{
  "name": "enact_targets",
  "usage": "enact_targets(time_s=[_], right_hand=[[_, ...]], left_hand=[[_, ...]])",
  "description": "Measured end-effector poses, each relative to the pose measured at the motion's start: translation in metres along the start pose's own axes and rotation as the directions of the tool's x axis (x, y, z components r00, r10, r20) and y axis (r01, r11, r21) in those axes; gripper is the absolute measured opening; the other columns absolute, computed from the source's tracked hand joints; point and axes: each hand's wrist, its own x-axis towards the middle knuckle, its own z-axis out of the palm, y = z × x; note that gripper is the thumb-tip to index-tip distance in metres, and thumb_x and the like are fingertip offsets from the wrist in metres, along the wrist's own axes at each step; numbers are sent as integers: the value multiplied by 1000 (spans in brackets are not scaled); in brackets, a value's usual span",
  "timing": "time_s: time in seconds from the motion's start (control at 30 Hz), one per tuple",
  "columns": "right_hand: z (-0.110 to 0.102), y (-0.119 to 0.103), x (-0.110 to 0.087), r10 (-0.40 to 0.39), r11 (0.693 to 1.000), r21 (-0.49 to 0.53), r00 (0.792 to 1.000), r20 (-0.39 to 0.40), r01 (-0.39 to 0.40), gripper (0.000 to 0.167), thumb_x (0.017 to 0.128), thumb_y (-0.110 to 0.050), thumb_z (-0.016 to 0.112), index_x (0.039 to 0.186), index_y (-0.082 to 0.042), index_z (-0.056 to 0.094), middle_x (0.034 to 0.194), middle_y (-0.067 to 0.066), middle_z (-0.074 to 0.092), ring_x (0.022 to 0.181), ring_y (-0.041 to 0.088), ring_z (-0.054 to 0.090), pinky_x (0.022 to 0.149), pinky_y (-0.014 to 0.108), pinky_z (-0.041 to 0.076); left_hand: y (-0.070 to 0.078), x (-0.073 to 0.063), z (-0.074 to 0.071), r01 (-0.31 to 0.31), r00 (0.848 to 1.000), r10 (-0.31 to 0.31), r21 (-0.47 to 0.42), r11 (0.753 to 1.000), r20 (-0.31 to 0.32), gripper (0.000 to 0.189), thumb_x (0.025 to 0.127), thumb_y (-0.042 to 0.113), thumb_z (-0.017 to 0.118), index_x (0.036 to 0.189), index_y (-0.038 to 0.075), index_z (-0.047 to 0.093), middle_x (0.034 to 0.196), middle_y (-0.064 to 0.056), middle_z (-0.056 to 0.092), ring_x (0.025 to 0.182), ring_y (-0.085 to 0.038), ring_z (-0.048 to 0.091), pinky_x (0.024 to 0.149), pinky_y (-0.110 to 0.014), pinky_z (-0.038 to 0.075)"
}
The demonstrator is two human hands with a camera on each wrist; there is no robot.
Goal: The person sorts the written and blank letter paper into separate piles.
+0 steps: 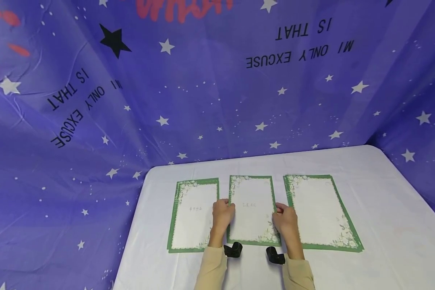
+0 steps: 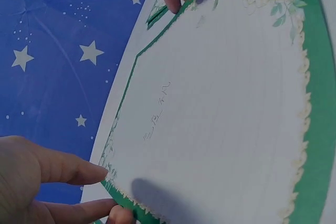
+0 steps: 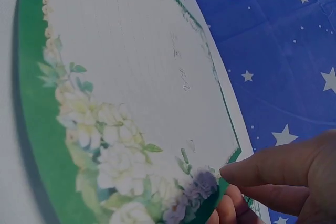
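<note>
Between my two hands is a sheet of green-bordered floral paper [image 1: 251, 217] with a short handwritten line in its middle. My left hand [image 1: 222, 215] pinches its left edge, thumb on top and fingers beneath, as the left wrist view shows on the paper [image 2: 220, 108]. At the opposite edge my right hand [image 1: 286, 219] pinches it the same way; in the right wrist view the thumb [image 3: 262, 170] lies on the flowered border. Both wrist views show the sheet bowed, its near edge off the table.
Left of the held sheet lies another bordered sheet with handwriting [image 1: 193, 225]. To the right, a slightly fanned stack of similar sheets [image 1: 319, 213] shows no writing. All are on a white-covered table [image 1: 388, 241], backed by a purple star-printed cloth [image 1: 217, 108].
</note>
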Motion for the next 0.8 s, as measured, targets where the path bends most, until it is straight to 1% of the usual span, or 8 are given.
enact_targets(time_s=[0.13,0.2,0.27,0.4,0.53,0.63,0.7,0.8], right_hand=[[0,2,0,4,1000,26,1000,-10,-4,46,85,6,51,128,18,62,102,25,67,91,35,63,82,44,49],[0,2,-1,11,999,42,1000,-14,-11,47,85,7,50,129,17,62,103,25,67,90,33,63,81,42,49],[0,1,-1,19,998,60,1000,-9,-18,49,85,7,49,131,16,62,105,24,66,89,30,63,80,39,48],[0,-4,-4,29,995,98,1000,1,-29,48,86,7,50,132,12,63,111,23,67,88,23,64,76,32,48],[4,-15,-9,0,987,158,1000,27,-5,44,90,6,57,133,8,64,113,21,67,89,20,65,73,27,47],[14,-25,-13,-36,979,203,999,36,28,43,91,7,60,133,6,66,112,18,68,93,23,66,73,26,49],[24,-33,-17,-69,972,228,997,43,58,43,91,8,60,133,5,66,111,17,68,95,25,66,74,27,50],[43,-45,-24,-143,961,248,987,67,123,45,88,11,61,132,5,66,109,15,68,95,27,66,77,30,52]], left_hand=[[0,-1,3,-33,999,33,15,999,-19,37,90,3,64,120,-19,68,110,-32,66,116,-49,56,103,-57,47],[-1,-2,3,-46,999,46,10,999,-14,37,89,-1,61,121,-19,67,114,-33,63,113,-47,56,100,-57,47],[-1,-2,1,-61,998,61,-10,998,6,39,87,-8,56,123,-20,66,111,-30,61,105,-42,57,94,-54,49],[-4,-1,-8,-98,992,102,-52,994,70,48,84,-21,44,129,-21,60,103,-22,57,88,-26,51,77,-38,48],[-8,-2,-29,-95,988,104,-81,992,117,47,93,-19,42,138,-17,56,106,-21,59,76,-18,43,66,-29,39],[-13,-3,-53,-64,989,76,-102,993,125,47,98,-12,45,144,-11,54,115,-22,61,75,-18,43,65,-29,37],[-17,-4,-70,-41,993,52,-98,994,110,49,97,-9,48,146,-8,54,120,-23,62,79,-19,49,67,-31,40],[-21,-4,-98,-14,998,18,-72,997,61,49,97,-7,52,146,-6,56,124,-24,63,94,-28,60,75,-38,48]])
